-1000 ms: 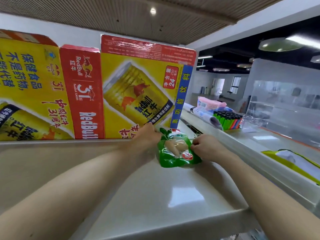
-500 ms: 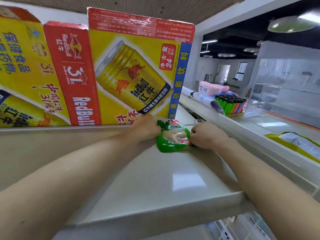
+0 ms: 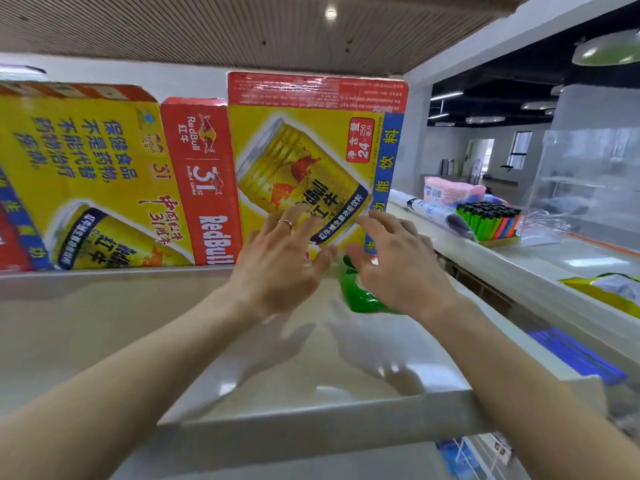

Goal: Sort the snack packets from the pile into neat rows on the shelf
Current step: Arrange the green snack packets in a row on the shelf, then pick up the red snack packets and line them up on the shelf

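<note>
While we look along the pale shelf (image 3: 311, 375), it fills the lower half of the view, its front lip at six o'clock. Behind it, from nine to twelve o'clock, stand three Red Bull cartons in a row: a wide yellow carton (image 3: 86, 174), a narrow red carton (image 3: 201, 174) and a second yellow carton (image 3: 311, 150) printed with a tilted can. At three o'clock a white bench (image 3: 519, 265) runs away from us.

Both our forearms reach in from the bottom corners. Our left hand (image 3: 277, 261) and right hand (image 3: 394, 268) hover side by side near the centre, backs toward us. Each grip is wide open, fingers spread, with hold of nothing.

The green snack packet (image 3: 356, 296) lies on the shelf at the foot of the second yellow carton, at five o'clock of the left hand. The right hand partly covers it; we cannot tell whether the palm touches it.

On the bench at two o'clock sit a pink packet (image 3: 450, 190) and, just beside it, a tray of coloured lighters (image 3: 488, 220). A thin gold ring (image 3: 285, 222) circles one left finger.
</note>
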Available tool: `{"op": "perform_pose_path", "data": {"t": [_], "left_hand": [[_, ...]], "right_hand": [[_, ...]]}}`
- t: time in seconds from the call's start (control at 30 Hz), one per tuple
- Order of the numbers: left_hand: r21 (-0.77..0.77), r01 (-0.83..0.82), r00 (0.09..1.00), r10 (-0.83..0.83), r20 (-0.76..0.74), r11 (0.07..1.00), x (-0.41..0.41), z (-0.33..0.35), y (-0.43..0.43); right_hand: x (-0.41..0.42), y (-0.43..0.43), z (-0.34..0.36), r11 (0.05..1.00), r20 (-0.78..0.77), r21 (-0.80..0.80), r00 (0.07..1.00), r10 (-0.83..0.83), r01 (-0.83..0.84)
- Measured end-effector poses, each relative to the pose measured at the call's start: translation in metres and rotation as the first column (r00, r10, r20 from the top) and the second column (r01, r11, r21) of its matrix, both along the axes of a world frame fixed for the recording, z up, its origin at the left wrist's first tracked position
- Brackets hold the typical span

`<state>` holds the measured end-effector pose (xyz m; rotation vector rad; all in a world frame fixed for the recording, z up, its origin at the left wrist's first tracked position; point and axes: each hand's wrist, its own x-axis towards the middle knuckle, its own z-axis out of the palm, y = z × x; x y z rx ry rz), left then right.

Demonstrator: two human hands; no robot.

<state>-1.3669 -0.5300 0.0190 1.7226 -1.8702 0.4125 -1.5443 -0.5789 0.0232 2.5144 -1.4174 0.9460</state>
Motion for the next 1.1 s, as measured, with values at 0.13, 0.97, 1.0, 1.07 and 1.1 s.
{"op": "perform_pose_path", "data": {"t": [0.13,0.97,1.0,1.07,1.1], "left_hand": [[-0.041,-0.046,0.999,0.047,0.024,0.998,0.029,-0.008,0.039],[-0.07,-0.62,0.771,0.623,0.132,0.782,0.338,-0.013,0.421],[-0.073,-0.634,0.759,0.638,0.128,0.77,0.348,-0.013,0.435],[-0.077,-0.664,0.732,0.667,0.136,0.744,0.369,-0.014,0.463],[-0.082,-0.679,0.716,0.683,0.142,0.729,0.379,-0.014,0.477]], "right_hand": [[0.035,0.027,-0.003,0.992,0.051,-0.015,0.991,0.126,-0.125],[0.394,0.317,-0.013,0.766,0.025,-0.018,0.766,0.642,-0.642],[0.407,0.328,-0.013,0.753,0.023,-0.012,0.752,0.658,-0.658],[0.434,0.35,-0.013,0.724,0.016,0.007,0.724,0.69,-0.69],[0.447,0.361,-0.013,0.708,0.012,0.014,0.708,0.706,-0.706]]}}
